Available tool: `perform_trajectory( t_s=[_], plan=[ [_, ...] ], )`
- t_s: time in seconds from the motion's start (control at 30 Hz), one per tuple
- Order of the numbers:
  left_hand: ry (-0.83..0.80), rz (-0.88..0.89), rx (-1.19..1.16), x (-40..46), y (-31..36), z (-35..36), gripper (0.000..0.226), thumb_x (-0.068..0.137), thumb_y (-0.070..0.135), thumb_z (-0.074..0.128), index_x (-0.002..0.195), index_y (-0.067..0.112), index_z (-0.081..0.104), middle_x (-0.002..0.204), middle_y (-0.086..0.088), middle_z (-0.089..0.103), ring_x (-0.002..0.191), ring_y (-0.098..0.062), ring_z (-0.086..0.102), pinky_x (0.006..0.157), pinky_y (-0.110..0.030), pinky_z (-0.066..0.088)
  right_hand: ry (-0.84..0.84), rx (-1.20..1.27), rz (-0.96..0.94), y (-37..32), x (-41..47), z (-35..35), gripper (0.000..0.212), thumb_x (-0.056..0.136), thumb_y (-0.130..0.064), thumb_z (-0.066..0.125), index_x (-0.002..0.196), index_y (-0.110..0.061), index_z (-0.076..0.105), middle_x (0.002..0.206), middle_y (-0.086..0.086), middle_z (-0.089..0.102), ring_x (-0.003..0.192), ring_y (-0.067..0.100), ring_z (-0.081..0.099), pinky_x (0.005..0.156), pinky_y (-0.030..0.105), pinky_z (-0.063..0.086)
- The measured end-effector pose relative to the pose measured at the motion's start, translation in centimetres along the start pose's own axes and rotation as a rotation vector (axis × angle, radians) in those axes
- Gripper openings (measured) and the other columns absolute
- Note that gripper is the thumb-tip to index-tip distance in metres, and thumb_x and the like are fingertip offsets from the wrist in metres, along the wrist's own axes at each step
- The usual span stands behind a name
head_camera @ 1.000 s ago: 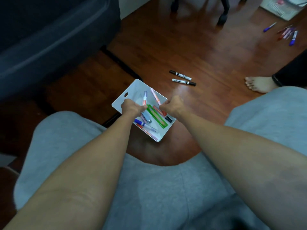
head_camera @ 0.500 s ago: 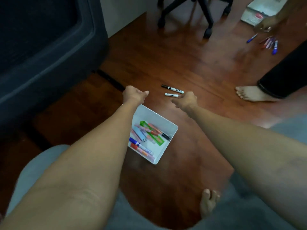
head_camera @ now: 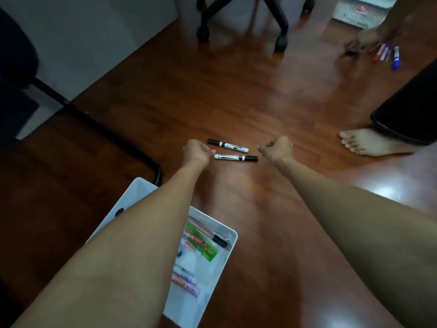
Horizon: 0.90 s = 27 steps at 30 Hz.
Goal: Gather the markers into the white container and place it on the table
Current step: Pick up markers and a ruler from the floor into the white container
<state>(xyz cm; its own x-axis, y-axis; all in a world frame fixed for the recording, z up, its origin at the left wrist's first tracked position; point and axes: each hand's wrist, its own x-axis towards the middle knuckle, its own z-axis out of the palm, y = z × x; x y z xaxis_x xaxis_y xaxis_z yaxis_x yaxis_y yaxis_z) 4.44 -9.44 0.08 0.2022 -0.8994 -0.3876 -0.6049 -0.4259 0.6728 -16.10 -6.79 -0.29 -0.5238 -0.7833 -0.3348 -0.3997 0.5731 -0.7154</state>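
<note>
Two black-capped white plastic markers [head_camera: 231,152] lie side by side on the wood floor, between your hands

Your left hand [head_camera: 196,152] and right hand [head_camera: 277,149] are loosely curled, empty; pinch each light, stiff, roll-prone barrel mid-length, then drop it into the white plastic container [head_camera: 208,275] under your left forearm

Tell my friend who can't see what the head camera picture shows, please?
Two bare hands, left hand and right hand, reach toward two black markers lying on a wooden floor. Nearer the person, a white container holds colourful markers.
</note>
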Motion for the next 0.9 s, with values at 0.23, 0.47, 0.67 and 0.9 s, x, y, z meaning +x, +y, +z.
perform_trajectory(
  t_s=[0.23, 0.47, 0.67, 0.9],
  plan=[
    [-0.163, 0.197, 0.182, 4.2, -1.4, 2.8, 0.033, 0.075, 0.016, 0.086, 0.104, 0.006, 0.073, 0.095, -0.003, 0.063, 0.086, -0.016, 0.061, 0.074, -0.02, 0.042, -0.102, -0.147, -0.173, 1.7, 4.2, 3.4, 0.015, 0.078, -0.029, 0.077, 0.086, -0.015, 0.075, 0.102, 0.014, 0.074, 0.097, 0.024, 0.07, 0.087, 0.033, 0.054],
    [-0.201, 0.383, 0.18, 5.8, -3.4, 4.0, 0.028, 0.074, 0.012, 0.086, 0.099, 0.006, 0.077, 0.099, -0.001, 0.054, 0.082, -0.01, 0.051, 0.06, -0.002, 0.04, -0.228, -0.241, -0.423, 3.0, 6.4, 3.3, 0.026, 0.079, -0.026, 0.08, 0.101, -0.012, 0.078, 0.084, -0.002, 0.067, 0.075, 0.01, 0.059, 0.054, -0.002, 0.034],
    [-0.166, 0.369, 0.132, 5.3, -3.6, 4.0, 0.024, 0.073, 0.008, 0.085, 0.096, 0.003, 0.078, 0.095, 0.0, 0.055, 0.078, -0.009, 0.05, 0.068, -0.009, 0.04, -0.27, -0.315, -0.489, 2.7, 6.8, 3.5, 0.025, 0.081, -0.022, 0.079, 0.101, -0.008, 0.078, 0.091, 0.01, 0.071, 0.079, 0.019, 0.062, 0.066, 0.02, 0.038],
    [-0.206, 0.31, 0.335, 3.7, -3.1, 1.7, 0.024, 0.074, 0.013, 0.086, 0.096, 0.007, 0.079, 0.091, -0.003, 0.063, 0.081, -0.012, 0.057, 0.065, -0.016, 0.041, -0.247, -0.258, -0.314, 3.7, 4.3, 2.3, 0.027, 0.082, -0.02, 0.077, 0.105, -0.005, 0.076, 0.094, 0.014, 0.073, 0.083, 0.019, 0.061, 0.068, 0.02, 0.039]
  ],
)
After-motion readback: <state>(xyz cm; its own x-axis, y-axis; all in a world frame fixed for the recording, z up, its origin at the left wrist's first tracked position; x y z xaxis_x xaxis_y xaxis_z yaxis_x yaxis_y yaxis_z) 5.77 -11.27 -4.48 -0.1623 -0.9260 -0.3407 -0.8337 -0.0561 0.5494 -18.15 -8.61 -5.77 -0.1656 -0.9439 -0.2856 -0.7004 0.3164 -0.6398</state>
